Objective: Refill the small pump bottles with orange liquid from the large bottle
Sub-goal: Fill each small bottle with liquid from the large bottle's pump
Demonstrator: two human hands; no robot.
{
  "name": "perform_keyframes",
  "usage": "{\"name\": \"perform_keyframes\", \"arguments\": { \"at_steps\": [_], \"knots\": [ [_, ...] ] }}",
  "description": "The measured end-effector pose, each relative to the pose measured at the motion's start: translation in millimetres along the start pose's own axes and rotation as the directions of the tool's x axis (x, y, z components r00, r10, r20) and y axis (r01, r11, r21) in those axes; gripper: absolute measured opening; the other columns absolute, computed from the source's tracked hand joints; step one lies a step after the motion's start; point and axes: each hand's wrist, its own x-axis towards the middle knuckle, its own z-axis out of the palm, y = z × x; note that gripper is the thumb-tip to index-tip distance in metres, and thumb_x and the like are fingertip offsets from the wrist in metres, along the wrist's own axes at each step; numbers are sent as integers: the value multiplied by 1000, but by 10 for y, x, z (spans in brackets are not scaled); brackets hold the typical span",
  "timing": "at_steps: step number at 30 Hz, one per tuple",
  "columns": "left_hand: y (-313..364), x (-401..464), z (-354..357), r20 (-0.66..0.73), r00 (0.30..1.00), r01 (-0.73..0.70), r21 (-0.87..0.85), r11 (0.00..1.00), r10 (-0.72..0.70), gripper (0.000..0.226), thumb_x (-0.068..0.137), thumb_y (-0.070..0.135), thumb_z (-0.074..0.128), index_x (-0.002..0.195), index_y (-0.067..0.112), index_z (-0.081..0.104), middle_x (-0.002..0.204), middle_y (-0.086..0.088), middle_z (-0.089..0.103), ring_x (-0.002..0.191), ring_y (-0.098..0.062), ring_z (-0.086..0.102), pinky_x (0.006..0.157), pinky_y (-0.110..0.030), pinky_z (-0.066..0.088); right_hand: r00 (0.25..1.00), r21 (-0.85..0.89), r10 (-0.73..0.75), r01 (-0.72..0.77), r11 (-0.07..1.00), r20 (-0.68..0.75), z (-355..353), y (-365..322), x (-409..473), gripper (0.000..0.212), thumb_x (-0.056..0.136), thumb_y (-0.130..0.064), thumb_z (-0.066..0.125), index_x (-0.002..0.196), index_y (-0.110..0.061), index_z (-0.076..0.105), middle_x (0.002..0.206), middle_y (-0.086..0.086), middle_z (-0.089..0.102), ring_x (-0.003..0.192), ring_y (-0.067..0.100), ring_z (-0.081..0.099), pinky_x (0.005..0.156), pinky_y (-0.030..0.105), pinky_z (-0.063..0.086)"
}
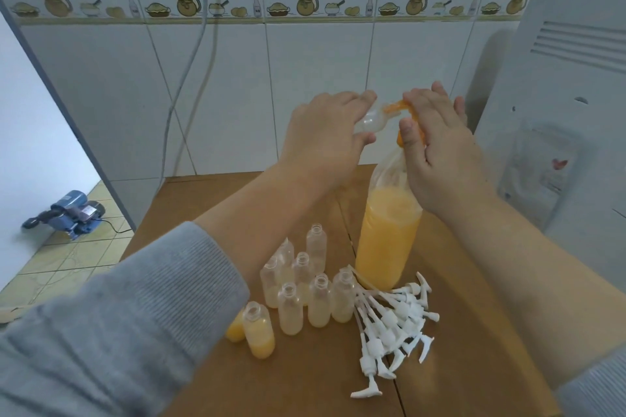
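A large clear bottle [386, 240], about half full of orange liquid, stands on the wooden table [305, 376]. My right hand [437, 145] lies over its orange pump head [399, 108], fingers curled round it. My left hand [325, 132] holds a small clear bottle [372, 122] on its side, mouth at the pump spout. Several small open bottles [305, 284] stand in a cluster near the table's middle; two at the front left [259, 332] hold orange liquid. A pile of white pump tops [396, 322] lies right of them.
A white appliance [559, 95] stands close at the right. A tiled wall with two hanging cables [200, 54] is behind the table. On the floor at the left sits a blue machine [67, 213].
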Motion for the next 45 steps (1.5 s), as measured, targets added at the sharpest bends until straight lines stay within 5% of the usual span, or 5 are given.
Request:
{"name": "perform_keyframes", "arguments": {
  "at_steps": [27,35,45],
  "knots": [
    [-91,41,-63,69,997,42,-47,998,-39,51,89,36,60,138,29,45,131,12,53,123,-18,44,103,-38,34,996,-22,-57,56,998,-72,51,-33,52,48,102,-35,26,130,-8,54,136,9,53,141,25,27,113,18,-7],
    [-88,-14,53,46,999,28,-89,996,-24,53,87,36,61,137,24,47,129,8,56,118,-20,49,99,-41,39,989,-33,-17,12,999,-144,248,-30,-70,41,99,-25,30,130,-6,49,135,11,50,140,26,29,118,32,2],
    [-55,26,-9,-8,1000,6,-80,997,-7,53,88,37,61,137,23,47,127,8,57,117,-20,50,97,-39,40,988,-50,-68,62,997,-136,20,-38,82,49,101,-34,25,124,-4,57,129,13,57,141,30,27,116,31,-2]
  ]
}}
